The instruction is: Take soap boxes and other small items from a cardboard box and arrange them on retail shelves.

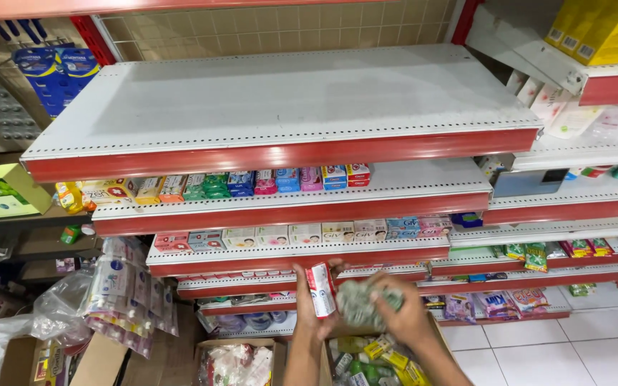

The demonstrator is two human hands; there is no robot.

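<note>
Left hand: the left hand [307, 304] is closed around a small upright box [321, 289], white with red; fingers wrap its left side and the box stands slightly tilted, its top just under the edge of the low shelf [302, 273].
Right hand: the right hand [402, 314] is clenched on a crumpled grey-green cloth [359, 304]; the fingers curl over its right part, and the wad bulges out toward the box.
Box and cloth: the cloth sits just right of the box, the two touching or nearly so; I cannot tell which.
Above the grip: red-edged shelves rise in steps. The nearest ones above the hands carry rows of soap boxes [302, 234]; higher up a second row of coloured packs [266, 182] stands; the top shelf [287, 100] is a bare white board.
Below the grip: an open carton [377, 357] with yellow and green packets lies under the right forearm; a second carton [234, 361] with red-and-white packs lies below and left of the left hand.
Left of the grip: hanging strips of sachets [126, 293] and a clear plastic bag [59, 307] are well apart from the hands.
Right of the grip: lower shelves hold sachet packs [509, 300] above a white tiled floor [581, 343].
</note>
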